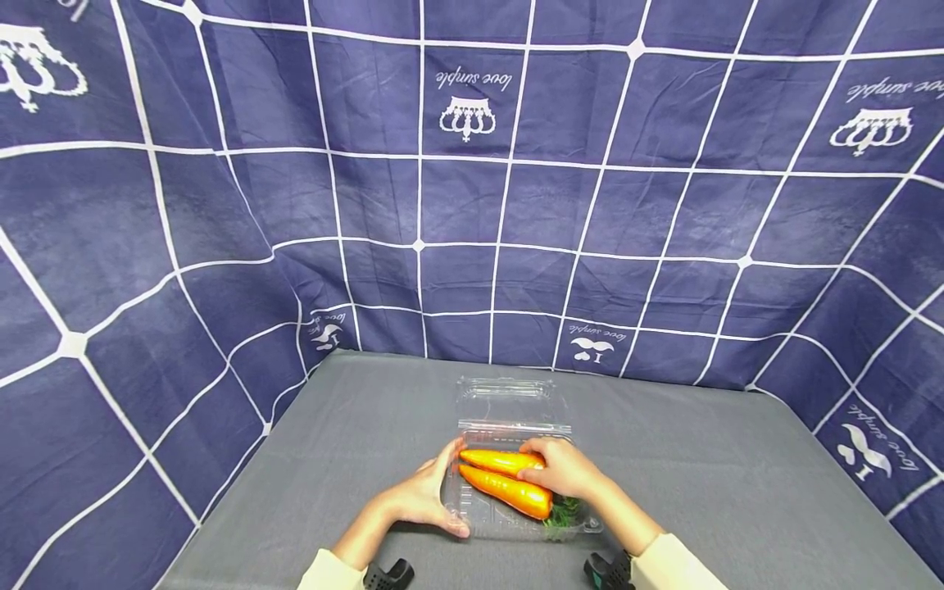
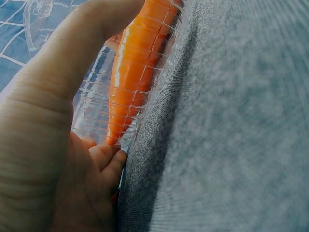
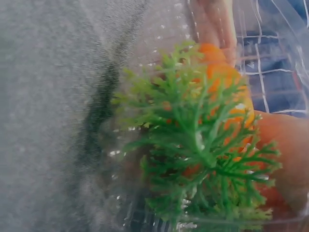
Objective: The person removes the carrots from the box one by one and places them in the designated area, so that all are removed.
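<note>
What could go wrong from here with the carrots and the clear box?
1. The leaves bunch near the box's near right corner, so they may get pinched if the lid closes.
2. The carrots lie side by side; shifting the far carrot in the right hand might drag the near carrot.
3. The box's thin walls may flex if the left hand presses its left end.

Two carrots [image 1: 509,490] — one clear box [image 1: 490,520], one lid [image 1: 509,406] — two sleeves [image 1: 673,565], one grey table [image 1: 701,459].

Left hand [image 1: 425,498] is splayed into a kinda wide C, right hand [image 1: 562,469] is palm-down and gripping.
</note>
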The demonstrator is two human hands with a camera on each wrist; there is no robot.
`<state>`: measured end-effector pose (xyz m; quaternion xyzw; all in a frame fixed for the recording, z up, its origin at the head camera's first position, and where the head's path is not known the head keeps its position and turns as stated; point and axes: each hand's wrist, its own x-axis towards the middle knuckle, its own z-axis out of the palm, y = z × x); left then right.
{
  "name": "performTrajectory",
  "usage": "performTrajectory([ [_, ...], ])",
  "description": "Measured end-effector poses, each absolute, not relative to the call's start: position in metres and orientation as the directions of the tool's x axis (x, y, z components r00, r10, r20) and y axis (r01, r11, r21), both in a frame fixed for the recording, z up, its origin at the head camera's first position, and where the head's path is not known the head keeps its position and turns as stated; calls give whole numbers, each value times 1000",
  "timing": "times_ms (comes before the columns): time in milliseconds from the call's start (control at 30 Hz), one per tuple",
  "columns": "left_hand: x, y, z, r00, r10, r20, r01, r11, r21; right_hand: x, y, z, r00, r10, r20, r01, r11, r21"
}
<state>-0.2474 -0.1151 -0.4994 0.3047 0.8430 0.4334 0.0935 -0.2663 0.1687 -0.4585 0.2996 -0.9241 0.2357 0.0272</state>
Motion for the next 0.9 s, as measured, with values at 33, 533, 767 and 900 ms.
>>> performTrajectory([
  [33,-247,-115,-500,-797,595,104,430,438,789,-267,169,-459,-817,-546,183,-568,710,-417],
  [533,-246,-114,-499,-812,575,95,420,464,780,-269,174,-454,-811,-527,253,-565,592,-576],
  [767,-247,-114,-499,-803,587,106,434,453,779,-262,175,-442,-855,-421,302,-502,526,-687],
  [900,-248,-114,-499,-797,592,121,450,447,773,-259,177,-438,-879,-336,337,-472,512,-718],
])
